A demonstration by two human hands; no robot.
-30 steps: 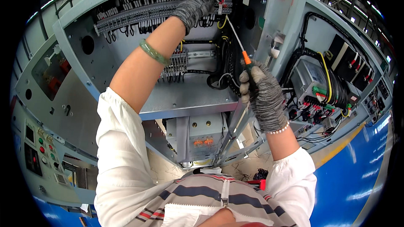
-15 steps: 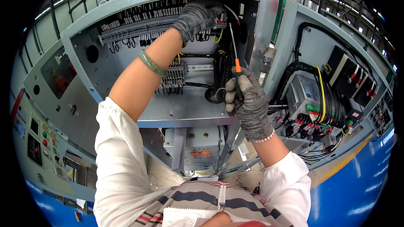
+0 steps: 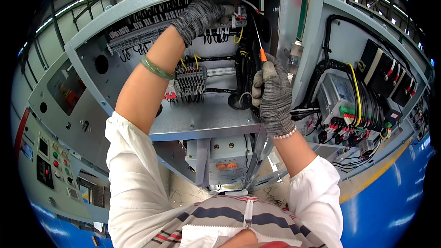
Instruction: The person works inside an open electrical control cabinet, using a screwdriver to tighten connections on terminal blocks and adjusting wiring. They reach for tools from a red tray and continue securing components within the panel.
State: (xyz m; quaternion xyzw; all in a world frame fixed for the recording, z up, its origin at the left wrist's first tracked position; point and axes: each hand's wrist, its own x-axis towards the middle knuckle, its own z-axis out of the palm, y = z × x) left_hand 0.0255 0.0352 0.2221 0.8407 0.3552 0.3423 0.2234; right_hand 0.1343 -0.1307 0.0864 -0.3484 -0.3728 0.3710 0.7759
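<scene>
My right hand [image 3: 274, 94], in a grey knit glove, is closed round the handle of a screwdriver [image 3: 263, 55]. The tool's orange collar shows above the fingers, and its thin shaft points up beside the right end of the upper terminal strip [image 3: 142, 36]. My left hand [image 3: 204, 16], gloved alike, reaches across that strip with thumb and fingers drawn together near its right end. Whatever they pinch is hidden. Close to those fingertips are red-marked terminals and a white wire [image 3: 249, 4] with a red end.
Below sits a shorter terminal block [image 3: 190, 82] on a rail, with black and yellow wires. A black cable bundle [image 3: 243, 76] runs down the right inside. The cabinet frame [image 3: 202, 133] crosses in front. An open door [image 3: 317, 64] carries a grey module [image 3: 337, 93] and wiring.
My right hand has risen slightly and turned, so the screwdriver shaft leans more to the upper left. My left hand has shifted slightly left in the picture, as the view moved a little.
</scene>
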